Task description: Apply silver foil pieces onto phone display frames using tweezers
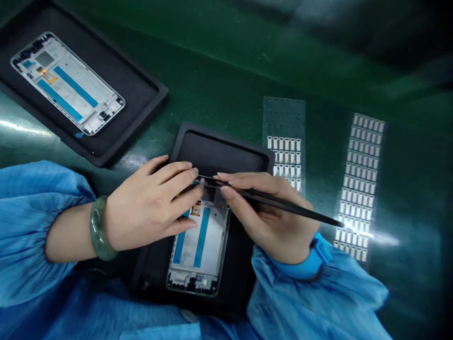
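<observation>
A phone frame [212, 236] with two blue strips lies face up in a black tray [222, 151] in front of me. My left hand [152, 205] rests over the frame's upper left part, fingers spread, fingertips near its top edge. My right hand [269, 208] pinches dark tweezers [293, 205] between thumb and fingers. Their tips meet the top of the frame beside my left fingertips, and their back end points right. What lies between the tips is too small to tell.
At the upper left, a second black tray [136, 89] holds another phone frame [71, 85]. To the right, on the green table [219, 89], lie two sheets of small stickers, one nearer [285, 113] and one farther [361, 184].
</observation>
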`<state>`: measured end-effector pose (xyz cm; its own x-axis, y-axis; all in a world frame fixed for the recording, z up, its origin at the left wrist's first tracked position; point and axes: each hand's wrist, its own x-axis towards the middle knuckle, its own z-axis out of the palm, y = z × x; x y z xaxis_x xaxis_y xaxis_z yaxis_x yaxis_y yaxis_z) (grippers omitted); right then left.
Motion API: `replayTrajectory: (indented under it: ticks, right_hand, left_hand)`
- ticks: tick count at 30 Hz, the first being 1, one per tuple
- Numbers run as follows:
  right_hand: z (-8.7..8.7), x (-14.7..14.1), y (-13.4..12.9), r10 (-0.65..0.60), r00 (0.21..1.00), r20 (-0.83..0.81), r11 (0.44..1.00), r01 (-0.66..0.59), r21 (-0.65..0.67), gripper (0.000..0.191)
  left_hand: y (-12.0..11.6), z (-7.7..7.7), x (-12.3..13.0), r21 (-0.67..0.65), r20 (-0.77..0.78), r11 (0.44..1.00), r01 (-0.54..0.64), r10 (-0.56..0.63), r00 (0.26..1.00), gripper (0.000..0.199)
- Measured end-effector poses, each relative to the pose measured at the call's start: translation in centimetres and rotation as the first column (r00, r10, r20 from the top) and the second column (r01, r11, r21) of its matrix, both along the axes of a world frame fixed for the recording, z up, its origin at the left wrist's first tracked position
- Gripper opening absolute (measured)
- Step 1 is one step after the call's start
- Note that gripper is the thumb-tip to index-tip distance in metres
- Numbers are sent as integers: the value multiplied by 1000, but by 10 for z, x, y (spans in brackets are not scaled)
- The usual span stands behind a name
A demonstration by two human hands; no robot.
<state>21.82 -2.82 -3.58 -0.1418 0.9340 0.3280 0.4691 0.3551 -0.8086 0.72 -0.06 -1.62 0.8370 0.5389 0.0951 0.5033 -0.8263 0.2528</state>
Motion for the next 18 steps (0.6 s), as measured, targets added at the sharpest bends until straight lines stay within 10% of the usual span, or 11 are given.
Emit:
replayTrajectory:
  ticks: [18]
  right_hand:
    - [-1,-1,-3,-32,999,-1,998,32,48,31]
  left_hand:
    - [0,1,0,-14,-6,1000,-2,2,1000,36]
